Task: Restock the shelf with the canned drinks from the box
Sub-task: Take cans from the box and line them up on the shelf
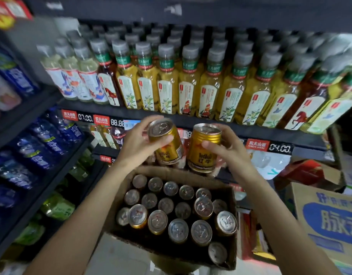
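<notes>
mid-restock: the left hand [138,142] grips one gold can [167,141] near its top, tilted, and the right hand [228,149] grips another can [204,147], upright, both lifted above the open box [230,249], which looks nearly full. next, i judge, each can needs a free slot on the shelf [250,132] ahead.

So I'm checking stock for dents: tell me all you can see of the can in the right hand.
The gold can is short, metallic-looking, with a ribbed shoulder, a silver pull-tab lid and dark lettering on its front. It stands almost upright above the cardboard box. The right hand holds it near the top, fingers curled round it. No dent shows on the visible side.
</notes>
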Available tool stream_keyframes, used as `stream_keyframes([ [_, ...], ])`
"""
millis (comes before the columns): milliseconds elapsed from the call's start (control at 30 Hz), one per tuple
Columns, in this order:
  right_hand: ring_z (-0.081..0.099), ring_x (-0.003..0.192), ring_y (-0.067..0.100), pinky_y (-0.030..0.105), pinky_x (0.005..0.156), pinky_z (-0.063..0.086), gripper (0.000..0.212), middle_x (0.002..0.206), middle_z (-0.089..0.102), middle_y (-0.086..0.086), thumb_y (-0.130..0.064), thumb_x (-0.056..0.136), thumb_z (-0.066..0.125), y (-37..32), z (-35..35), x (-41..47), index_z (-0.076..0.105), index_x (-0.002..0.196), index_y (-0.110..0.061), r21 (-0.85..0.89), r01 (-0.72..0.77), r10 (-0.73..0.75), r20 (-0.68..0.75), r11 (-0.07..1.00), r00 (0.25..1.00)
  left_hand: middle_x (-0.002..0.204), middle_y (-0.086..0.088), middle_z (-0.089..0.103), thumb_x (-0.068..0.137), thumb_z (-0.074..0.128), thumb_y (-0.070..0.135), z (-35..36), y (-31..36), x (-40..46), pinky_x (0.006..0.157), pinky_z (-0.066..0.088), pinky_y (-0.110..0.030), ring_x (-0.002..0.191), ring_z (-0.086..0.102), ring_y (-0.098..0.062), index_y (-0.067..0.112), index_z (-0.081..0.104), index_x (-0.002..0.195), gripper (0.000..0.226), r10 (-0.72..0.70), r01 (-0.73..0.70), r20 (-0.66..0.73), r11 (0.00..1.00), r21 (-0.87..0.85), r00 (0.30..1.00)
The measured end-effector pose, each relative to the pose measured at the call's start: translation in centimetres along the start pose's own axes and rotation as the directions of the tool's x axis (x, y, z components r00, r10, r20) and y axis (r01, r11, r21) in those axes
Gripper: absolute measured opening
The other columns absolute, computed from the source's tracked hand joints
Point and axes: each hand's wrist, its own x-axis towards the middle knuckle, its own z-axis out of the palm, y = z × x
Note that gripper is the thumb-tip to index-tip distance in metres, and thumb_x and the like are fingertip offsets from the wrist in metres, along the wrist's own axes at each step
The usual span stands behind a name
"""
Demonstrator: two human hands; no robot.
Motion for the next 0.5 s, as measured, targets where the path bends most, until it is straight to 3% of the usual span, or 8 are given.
stream_keyframes([
  [100, 0.061, 0.104, 0.005, 0.018, 0.079, 0.051, 0.060, 0.113, 0.064, -0.006, -0.037, 0.065, 0.074, -4.4, -1.5, 0.5, 0.055, 0.121, -0.026, 0.060, 0.085, -0.085, 0.002, 0.995, 0.996, 0.107, 0.025, 0.057, 0.066, 0.072, 0.050, -1.1, 5.0, 1.8, 0.077, 0.045, -0.006, 0.093, 0.053, 0.018, 0.045, 0.055, 0.107, 0.045, 0.115, -0.116, -0.020, 0.993, -0.039, 0.993],
  [200, 0.064, 0.088, -0.007, 0.005, 0.064, 0.048, 0.056, 0.106, 0.066, -0.009, -0.038, 0.066, 0.068, -8.6, -2.9, 1.0, 0.057, 0.119, -0.023, 0.090, 0.161, -0.161, -0.008, 0.983, 0.987, 0.100, 0.027, 0.064, 0.066, 0.067, 0.059, -1.4, 9.0, 3.7, 0.079, 0.048, -0.015, 0.095, 0.059, 0.009, 0.043, 0.060, 0.102, 0.040, 0.267, -0.266, -0.122, 0.964, 0.021, 0.956],
  [333, 0.067, 0.089, 0.003, 0.010, 0.067, 0.050, 0.046, 0.098, 0.070, -0.007, -0.039, 0.067, 0.072, -13.8, -4.6, 2.1, 0.063, 0.108, -0.023, 0.091, 0.261, -0.260, -0.024, 0.961, 0.965, 0.087, 0.028, 0.067, 0.065, 0.060, 0.062, -1.6, 14.1, 6.6, 0.072, 0.051, -0.021, 0.086, 0.063, 0.003, 0.042, 0.061, 0.094, 0.035, 0.427, -0.404, -0.236, 0.904, 0.142, 0.873],
  [500, 0.069, 0.083, 0.003, 0.012, 0.064, 0.051, 0.040, 0.091, 0.073, -0.009, -0.040, 0.072, 0.068, -20.3, -7.2, 4.4, 0.063, 0.108, -0.022, 0.039, 0.421, -0.417, -0.073, 0.906, 0.906, 0.091, 0.017, 0.068, 0.063, 0.052, 0.074, -2.3, 20.6, 10.8, 0.071, 0.049, -0.025, 0.085, 0.061, 0.000, 0.031, 0.066, 0.100, 0.058, 0.544, -0.453, -0.306, 0.832, 0.320, 0.782],
])
